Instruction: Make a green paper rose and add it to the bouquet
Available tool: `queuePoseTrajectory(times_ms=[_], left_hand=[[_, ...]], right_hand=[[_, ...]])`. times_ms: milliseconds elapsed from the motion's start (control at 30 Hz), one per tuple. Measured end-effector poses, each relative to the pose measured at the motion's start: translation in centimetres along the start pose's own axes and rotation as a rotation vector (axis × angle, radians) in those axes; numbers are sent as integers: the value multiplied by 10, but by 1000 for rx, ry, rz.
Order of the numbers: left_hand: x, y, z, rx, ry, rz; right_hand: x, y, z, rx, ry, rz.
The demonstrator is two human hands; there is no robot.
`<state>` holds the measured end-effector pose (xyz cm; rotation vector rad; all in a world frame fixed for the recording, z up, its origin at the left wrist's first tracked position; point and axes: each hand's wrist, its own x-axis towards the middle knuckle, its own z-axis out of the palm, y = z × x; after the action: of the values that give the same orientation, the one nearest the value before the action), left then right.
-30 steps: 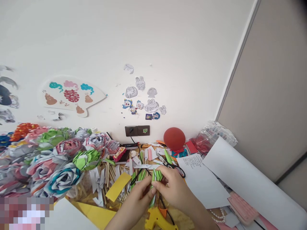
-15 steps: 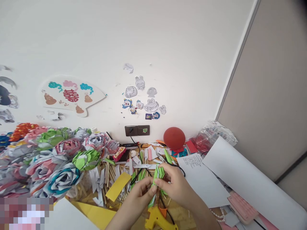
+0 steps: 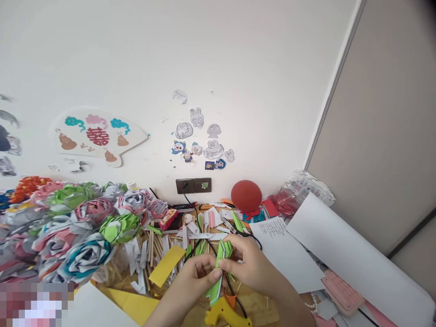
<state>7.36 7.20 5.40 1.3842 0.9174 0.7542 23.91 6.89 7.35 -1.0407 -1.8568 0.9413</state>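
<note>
Between my two hands is a folded green and white paper strip (image 3: pixel 215 290), bunched into pleats at its upper end. My left hand (image 3: pixel 200 274) pinches it lower down, thumb and fingers pressed together. On the pleated end, my right hand (image 3: pixel 240 259) closes with thumb in front and fingers behind. Just below the strip lies a yellow glue gun (image 3: pixel 229 313) with an orange trigger on the wooden table. Loose white and green paper strips and thin wooden sticks (image 3: pixel 156 254) lie beyond my hands.
Folded paper flowers (image 3: pixel 86 256) pile up at left. A yellow paper piece (image 3: pixel 166 265) lies nearby. Behind stand a red balloon (image 3: pixel 246 195) and a wall socket (image 3: pixel 193 185) with a black cable. At right are a written sheet (image 3: pixel 286 254), a white paper roll (image 3: pixel 361 259) and a pink keyboard (image 3: pixel 341 290).
The view has shifted slightly. More of the green strip's lower part shows below my left hand. Both hands keep their hold.
</note>
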Motion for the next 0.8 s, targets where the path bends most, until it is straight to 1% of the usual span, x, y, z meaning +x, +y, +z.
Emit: queuePoseTrajectory(times_ms=[233,433,567,700,800], left_hand=[[2,-1,1,60,-36,49],[4,-7,4,137,10,126],[5,-12,5,169,54,138],[7,-12,8,157,73,144],[7,-10,9,141,93,146]], right_hand=[[1,-1,1,-13,7,8],[1,-1,2,-7,27,3],[2,1,2,6,54,-1],[2,1,1,78,74,-10],[2,0,0,151,59,-10]])
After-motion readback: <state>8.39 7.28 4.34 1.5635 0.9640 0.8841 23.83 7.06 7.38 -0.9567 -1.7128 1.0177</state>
